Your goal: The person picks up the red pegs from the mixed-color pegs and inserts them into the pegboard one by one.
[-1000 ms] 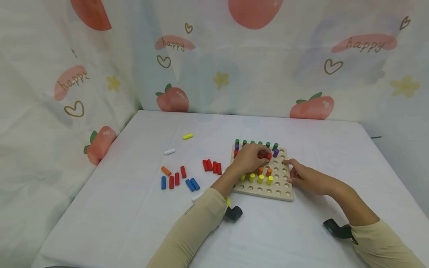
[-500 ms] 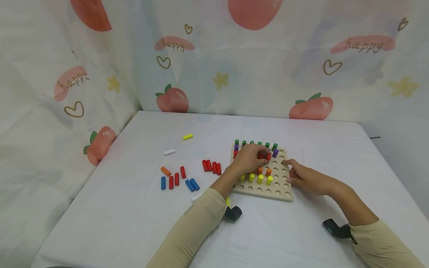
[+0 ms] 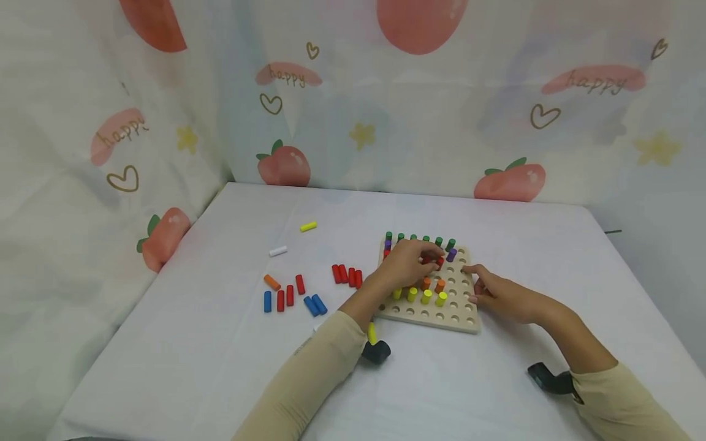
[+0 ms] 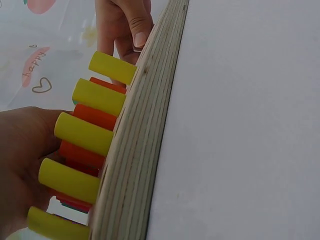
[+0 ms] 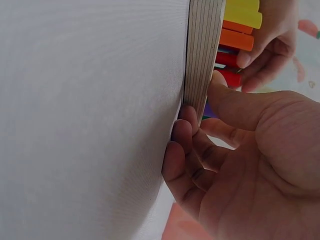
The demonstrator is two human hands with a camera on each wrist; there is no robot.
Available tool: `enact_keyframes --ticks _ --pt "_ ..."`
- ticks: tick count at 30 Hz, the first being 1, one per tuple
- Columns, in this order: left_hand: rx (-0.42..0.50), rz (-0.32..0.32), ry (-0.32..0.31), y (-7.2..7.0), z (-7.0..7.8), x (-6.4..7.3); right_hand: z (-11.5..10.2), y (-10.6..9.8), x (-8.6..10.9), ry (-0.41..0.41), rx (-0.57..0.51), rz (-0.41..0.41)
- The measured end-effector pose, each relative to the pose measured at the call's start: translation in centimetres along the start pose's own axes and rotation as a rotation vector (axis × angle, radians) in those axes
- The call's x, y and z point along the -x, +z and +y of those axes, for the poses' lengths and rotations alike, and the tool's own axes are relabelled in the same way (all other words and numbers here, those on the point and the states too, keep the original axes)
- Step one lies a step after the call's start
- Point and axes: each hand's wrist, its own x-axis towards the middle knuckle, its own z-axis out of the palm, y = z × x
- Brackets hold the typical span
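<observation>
A wooden pegboard (image 3: 430, 318) lies on the white table, with green pegs (image 3: 438, 241) along its far edge and yellow pegs (image 3: 426, 297) in a nearer row. Orange pegs (image 3: 439, 286) and a purple peg (image 3: 451, 255) stand between these rows. My left hand (image 3: 405, 264) reaches over the board, thumb and fingers pinching a red peg (image 3: 439, 263) at the end of the red row; its palm hides part of the pegs. At the board's right edge, my right hand (image 3: 504, 298) holds the wood, thumb (image 5: 218, 82) on the upper edge and other fingers low against the side.
Left of the board lie several loose red pegs (image 3: 336, 274), blue pegs (image 3: 267, 301), an orange peg (image 3: 271, 282), a white peg (image 3: 278, 251) and a yellow peg (image 3: 308, 226). Another yellow peg (image 3: 372, 334) lies close to the left sleeve (image 3: 311, 373). A printed curtain (image 3: 419, 141) stands behind the table.
The head view has tilted slightly. My left forearm has shifted a little left, showing more of the yellow peg beside it. Both hands keep their places at the board.
</observation>
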Motion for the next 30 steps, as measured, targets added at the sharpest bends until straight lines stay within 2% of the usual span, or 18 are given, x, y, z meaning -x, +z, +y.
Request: enact_keyframes --ticks 5,12,15,24,30 --pt "0.01 0.01 0.0 -1.4 0.0 0.8 0.0 0.1 0.0 0.019 -0.003 -0.005" --pt "-0.056 0.039 0.035 -2.7 -0.6 1.6 0.2 -0.1 -0.1 0.017 0.005 -0.006" --pt "-0.055 0.055 0.034 -3.2 -0.9 2.0 0.2 -0.1 -0.1 0.021 0.005 -0.008" --pt "-0.057 0.073 0.004 -4.6 -3.0 2.9 0.1 0.0 -0.1 0.016 0.006 -0.005" --pt "-0.077 0.074 0.031 -5.7 -4.4 3.5 -0.1 0.0 -0.1 0.014 0.019 -0.002"
